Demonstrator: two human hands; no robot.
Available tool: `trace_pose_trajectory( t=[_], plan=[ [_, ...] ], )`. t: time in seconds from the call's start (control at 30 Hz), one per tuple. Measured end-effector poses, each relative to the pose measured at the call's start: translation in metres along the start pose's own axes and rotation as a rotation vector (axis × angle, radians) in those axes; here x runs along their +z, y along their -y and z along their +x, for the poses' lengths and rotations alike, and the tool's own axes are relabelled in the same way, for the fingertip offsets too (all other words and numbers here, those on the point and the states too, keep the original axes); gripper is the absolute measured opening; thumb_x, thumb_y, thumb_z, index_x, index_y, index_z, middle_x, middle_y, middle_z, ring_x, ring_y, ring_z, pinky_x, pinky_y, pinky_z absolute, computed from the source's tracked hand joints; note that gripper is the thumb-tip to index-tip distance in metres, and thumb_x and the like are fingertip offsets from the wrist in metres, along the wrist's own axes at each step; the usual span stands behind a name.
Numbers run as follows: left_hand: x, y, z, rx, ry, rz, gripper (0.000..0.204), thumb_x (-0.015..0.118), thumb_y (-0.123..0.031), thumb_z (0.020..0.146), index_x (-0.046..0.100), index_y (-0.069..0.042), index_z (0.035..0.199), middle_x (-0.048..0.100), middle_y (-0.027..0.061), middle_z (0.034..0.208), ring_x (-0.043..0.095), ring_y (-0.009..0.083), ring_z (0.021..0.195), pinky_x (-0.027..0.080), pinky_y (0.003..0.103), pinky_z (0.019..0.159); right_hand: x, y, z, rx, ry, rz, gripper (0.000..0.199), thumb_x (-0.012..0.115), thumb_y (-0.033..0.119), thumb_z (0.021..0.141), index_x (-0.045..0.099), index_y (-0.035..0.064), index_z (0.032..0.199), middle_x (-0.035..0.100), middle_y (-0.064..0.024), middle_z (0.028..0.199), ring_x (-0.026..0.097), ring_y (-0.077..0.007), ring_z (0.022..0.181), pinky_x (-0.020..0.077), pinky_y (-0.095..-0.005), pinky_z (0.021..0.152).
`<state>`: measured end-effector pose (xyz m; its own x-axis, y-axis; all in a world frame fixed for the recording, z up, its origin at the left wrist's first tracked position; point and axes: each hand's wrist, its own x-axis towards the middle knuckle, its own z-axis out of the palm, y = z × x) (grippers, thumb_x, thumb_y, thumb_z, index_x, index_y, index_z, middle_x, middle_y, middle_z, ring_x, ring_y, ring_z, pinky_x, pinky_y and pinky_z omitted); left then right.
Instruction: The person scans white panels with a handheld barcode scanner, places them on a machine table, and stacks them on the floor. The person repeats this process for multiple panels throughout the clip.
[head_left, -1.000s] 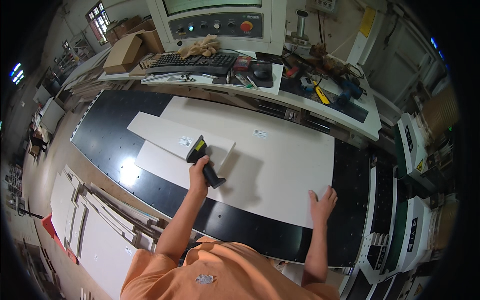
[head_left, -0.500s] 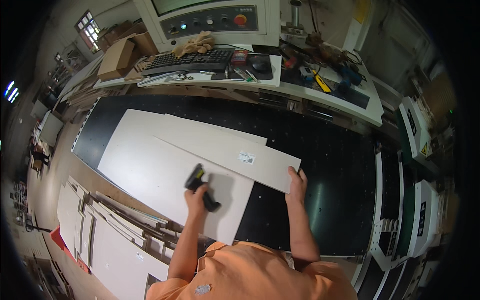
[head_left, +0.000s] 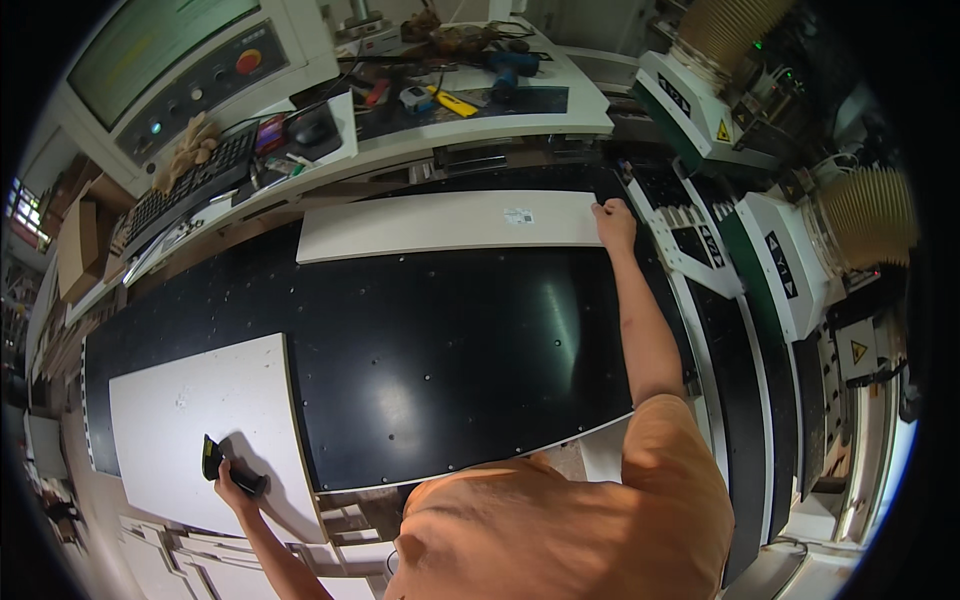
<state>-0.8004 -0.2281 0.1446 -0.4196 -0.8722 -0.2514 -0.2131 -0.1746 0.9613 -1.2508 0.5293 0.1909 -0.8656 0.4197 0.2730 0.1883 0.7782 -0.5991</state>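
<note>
gleaming black table (head_left: 460,340) under panels (head_left: 440,222), seemingly in workshop (head_left: 98,505)

Printed label (head_left: 519,216) on narrow board (head_left: 420,228); warning triangles (head_left: 722,130) on machine (head_left: 798,312).

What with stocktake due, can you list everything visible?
Flat table: one, black, centre
Long narrow panel: one, white, table's far side
Broad rectangular panel: one, white, table's near left
Pistol-shaped scanner: one, black, over broad panel
Boxy machine heads: two, white-green, right
Boxy console: one, white, upper left
Small tools: several, mixed colours, white bench
Flat panels: several, white, lower left
Shirt: one, orange, bottom
Left hand: one, bare, around scanner
Right hand: one, bare, narrow panel's right end
</note>
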Motion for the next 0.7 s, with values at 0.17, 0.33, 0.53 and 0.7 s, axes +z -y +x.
trace_pose_trajectory(
  t=[0.17,0.33,0.53,0.7],
  plan=[
    [0.017,0.002,0.012,0.036,-0.027,0.040,0.029,0.063,-0.031,0.089,0.062,-0.004,0.078,0.058,0.0031,0.074,0.058,0.0168,0.063,0.049,0.032,0.056,0.070,0.041,-0.072,0.177,0.220,0.482,0.035,0.072,0.025,0.084,0.060,-0.0012,0.104,0.069,-0.0192,0.099,0.071,-0.0305,0.081,0.0542,-0.0383,0.077],
    [0.041,-0.003,0.000,0.023,0.006,0.005,0.028,0.064,-0.030,0.088,0.061,-0.003,0.080,0.057,0.0039,0.077,0.058,0.0169,0.069,0.049,0.033,0.060,0.126,0.108,-0.101,0.145,0.214,0.935,0.065,0.065,0.017,0.090,0.034,-0.0070,0.141,0.070,-0.0201,0.091,0.072,-0.0243,0.079,0.0559,-0.0339,0.071],
    [0.073,-0.014,-0.032,0.007,-0.040,-0.038,0.025,0.064,-0.025,0.087,0.062,-0.002,0.076,0.058,0.0020,0.074,0.055,0.0145,0.066,0.045,0.030,0.061,0.139,0.122,-0.049,0.102,0.035,0.608,0.061,0.066,0.026,0.091,0.040,-0.0095,0.134,0.019,-0.0398,0.147,0.051,-0.0472,0.123,0.0482,-0.0444,0.097],
    [0.090,-0.015,-0.048,0.019,0.004,0.017,0.025,0.064,-0.024,0.087,0.062,0.000,0.079,0.058,0.0015,0.073,0.055,0.0145,0.064,0.046,0.031,0.060,0.124,0.091,-0.024,0.046,0.008,0.821,0.039,0.067,0.018,0.092,0.053,-0.0116,0.113,0.005,-0.0418,0.153,0.072,-0.0238,0.075,0.0587,-0.0318,0.063]
  ],
)
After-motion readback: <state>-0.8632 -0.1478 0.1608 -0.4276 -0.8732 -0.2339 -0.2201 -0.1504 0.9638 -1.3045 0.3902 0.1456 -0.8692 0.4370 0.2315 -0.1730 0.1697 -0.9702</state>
